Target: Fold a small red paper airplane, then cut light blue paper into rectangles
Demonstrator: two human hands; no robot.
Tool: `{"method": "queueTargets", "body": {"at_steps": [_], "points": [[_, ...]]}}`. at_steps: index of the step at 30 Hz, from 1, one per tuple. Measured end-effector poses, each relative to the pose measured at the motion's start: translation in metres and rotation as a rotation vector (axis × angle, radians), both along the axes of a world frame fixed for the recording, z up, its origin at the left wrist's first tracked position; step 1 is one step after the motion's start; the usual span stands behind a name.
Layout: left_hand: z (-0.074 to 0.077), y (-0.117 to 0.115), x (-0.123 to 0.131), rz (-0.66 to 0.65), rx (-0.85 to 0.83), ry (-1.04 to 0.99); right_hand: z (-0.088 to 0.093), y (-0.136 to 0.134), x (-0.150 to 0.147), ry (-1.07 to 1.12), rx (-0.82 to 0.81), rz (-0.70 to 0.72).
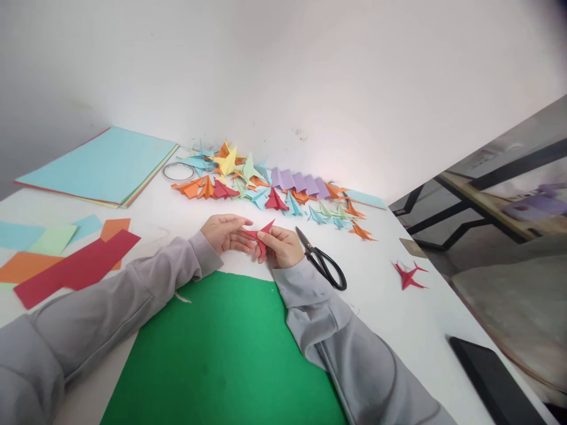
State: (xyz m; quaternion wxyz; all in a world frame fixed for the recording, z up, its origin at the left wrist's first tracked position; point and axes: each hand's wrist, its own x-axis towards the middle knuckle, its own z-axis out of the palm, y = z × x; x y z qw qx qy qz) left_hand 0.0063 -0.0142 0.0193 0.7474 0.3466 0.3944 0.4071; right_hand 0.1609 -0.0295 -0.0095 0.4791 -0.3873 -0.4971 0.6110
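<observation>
My left hand [225, 233] and my right hand [283, 247] meet above the white table [398, 313], both pinching one small folded piece of red paper [262, 232]. The paper's pointed tip sticks up between my fingers. A large green sheet [221, 354] lies just below my wrists. Black scissors [322, 260] rest on the table right beside my right hand.
A heap of folded paper shapes [266, 186] in many colours lies at the back by the wall, with a tape ring [178, 172]. A stack of coloured sheets [101, 168] sits at the back left, cut strips [75, 265] at the left. A red folded star [410, 275] and a dark tablet [491, 372] lie at the right.
</observation>
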Motion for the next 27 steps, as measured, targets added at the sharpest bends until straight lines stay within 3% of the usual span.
{"method": "queueTargets", "body": {"at_steps": [10,21,27], "points": [[-0.014,0.003,0.003,0.031,0.104,0.017,0.004,-0.003,-0.003,-0.027,-0.007,-0.072],[-0.017,0.002,0.002,0.012,0.197,0.021,0.0,-0.001,-0.003,-0.03,-0.04,-0.05],[-0.016,0.0,0.002,-0.026,0.191,0.029,0.007,-0.002,0.0,0.002,-0.099,-0.06]]}}
